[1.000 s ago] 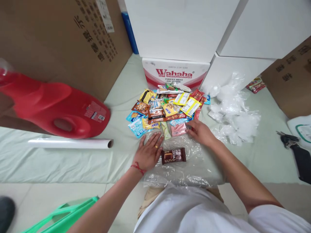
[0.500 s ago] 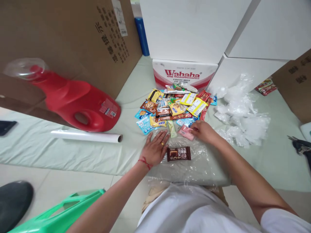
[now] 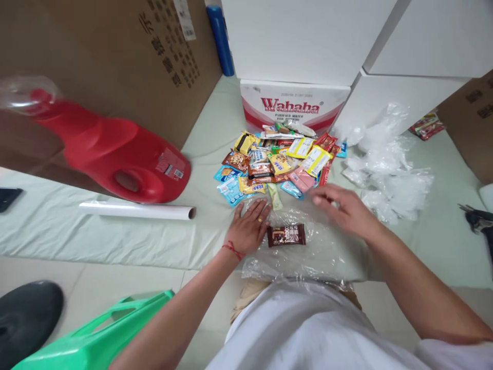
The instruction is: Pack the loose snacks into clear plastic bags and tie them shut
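My left hand [image 3: 250, 226] lies flat with fingers spread, pressing the left edge of a clear plastic bag [image 3: 323, 257] on the cloth. A brown cocoa snack packet [image 3: 287, 235] rests on the plastic, right of that hand. My right hand [image 3: 342, 210] hovers over the bag's upper right side, fingers curled and blurred; whether it holds anything is unclear. A heap of wrapped snacks [image 3: 281, 163] lies beyond both hands. At its near side are a pink packet [image 3: 302, 179], a small blue packet [image 3: 291, 189] and a pale green packet [image 3: 275, 197].
Crumpled clear bags [image 3: 389, 164] lie right of the heap. Behind it stands a Wahaha carton [image 3: 292, 105] under white boxes. On the left are a red jug [image 3: 127, 154] and a white roll [image 3: 136, 210]. Pliers [image 3: 477, 218] lie far right; a green stool [image 3: 100, 329] stands below the table edge.
My right hand has drawn back to the right and nearer, away from the pink packet, which now lies farther up on the heap. My left hand stays flat on the plastic.
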A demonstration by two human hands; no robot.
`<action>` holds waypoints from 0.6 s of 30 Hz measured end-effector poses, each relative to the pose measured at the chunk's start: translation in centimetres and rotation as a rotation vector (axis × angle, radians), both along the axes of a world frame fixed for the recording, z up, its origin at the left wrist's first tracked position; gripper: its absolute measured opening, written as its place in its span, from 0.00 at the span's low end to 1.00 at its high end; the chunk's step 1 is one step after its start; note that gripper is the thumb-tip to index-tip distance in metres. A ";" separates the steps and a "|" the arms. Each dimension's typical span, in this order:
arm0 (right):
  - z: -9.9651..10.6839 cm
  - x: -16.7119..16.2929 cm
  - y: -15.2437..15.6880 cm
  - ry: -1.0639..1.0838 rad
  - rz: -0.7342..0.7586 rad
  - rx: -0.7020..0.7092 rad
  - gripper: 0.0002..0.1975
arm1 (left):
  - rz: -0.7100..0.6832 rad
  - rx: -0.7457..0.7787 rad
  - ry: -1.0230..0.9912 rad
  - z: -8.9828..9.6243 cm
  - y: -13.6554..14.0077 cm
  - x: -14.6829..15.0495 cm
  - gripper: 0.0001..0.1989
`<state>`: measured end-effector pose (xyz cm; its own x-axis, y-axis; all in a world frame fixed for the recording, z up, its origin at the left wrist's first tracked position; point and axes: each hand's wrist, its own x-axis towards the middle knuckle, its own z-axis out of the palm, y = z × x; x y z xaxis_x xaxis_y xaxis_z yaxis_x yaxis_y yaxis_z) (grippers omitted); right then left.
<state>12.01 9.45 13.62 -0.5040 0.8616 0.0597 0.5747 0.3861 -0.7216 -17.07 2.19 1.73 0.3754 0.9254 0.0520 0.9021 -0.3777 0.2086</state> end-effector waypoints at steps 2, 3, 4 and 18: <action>-0.2 0.2 -4.8 -0.026 0.121 -0.119 0.25 | -0.003 0.001 0.000 -0.1 0.0 0.0 0.28; -0.6 0.1 -7.0 -0.069 0.164 -0.161 0.34 | -0.005 0.004 0.000 -0.1 0.1 0.0 0.28; -1.3 0.0 -9.0 -0.127 0.179 -0.186 0.43 | -0.008 0.006 0.000 -0.2 0.1 0.0 0.28; -2.1 -2.4 -1.7 -0.171 0.125 -0.266 0.09 | 0.000 -0.054 -0.072 -0.8 0.7 -0.6 0.28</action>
<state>9.64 7.72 11.54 -0.5900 0.7666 -0.2535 0.6561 0.2721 -0.7039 -17.72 2.94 0.89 0.3729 0.9274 0.0284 0.8840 -0.3644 0.2927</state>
